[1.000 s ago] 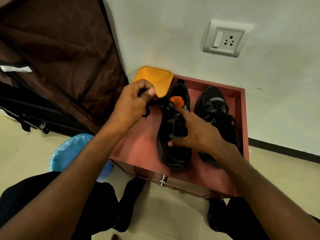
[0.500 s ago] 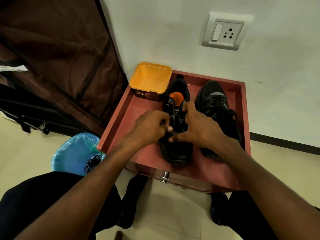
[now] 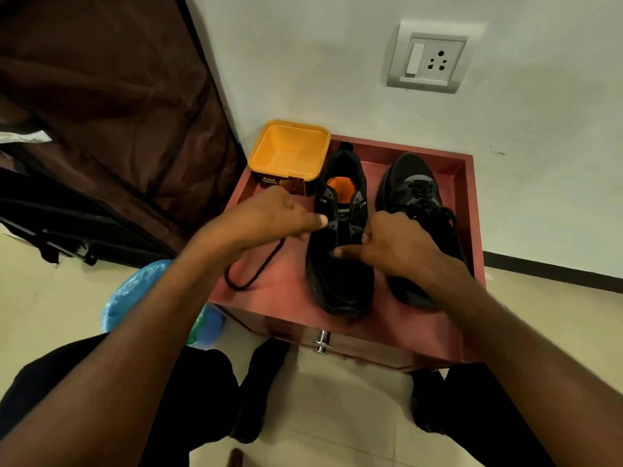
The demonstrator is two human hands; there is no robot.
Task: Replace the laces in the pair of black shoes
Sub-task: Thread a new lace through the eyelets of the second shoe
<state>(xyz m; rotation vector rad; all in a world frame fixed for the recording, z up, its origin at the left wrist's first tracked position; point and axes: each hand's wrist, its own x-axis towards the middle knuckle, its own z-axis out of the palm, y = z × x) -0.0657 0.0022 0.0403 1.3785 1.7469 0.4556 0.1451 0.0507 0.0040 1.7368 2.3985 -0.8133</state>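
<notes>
The unlaced black shoe [image 3: 340, 251] sits toe-toward-us in the middle of the red worktop [image 3: 290, 284], its orange insole showing and its eyelets bare, so this looks like the threading stage on the first shoe. A black lace [image 3: 253, 267] loops out over the worktop just left of it, running up under the left hand [image 3: 269, 217]. That hand's grip is pinched on the lace, thumb and forefinger right at the shoe's left eyelet row. The right hand [image 3: 394, 244] has its fingers curled at the right eyelet row with the thumb laid across the tongue; whether it pinches a lace end or just the flap, I cannot tell. Next move, I'd judge: feed the tip through a lower eyelet and pull it even, which needs the flap held steady and the loose loop kept free of tangles.

Just right stands the laced black shoe [image 3: 418, 210], partly under the right wrist, close enough to crowd that hand. Behind on the left, an empty yellow tub [image 3: 290, 153] touches the heel area. A blue bag [image 3: 135, 294] sits on the floor, a wall socket [image 3: 428, 59] above
</notes>
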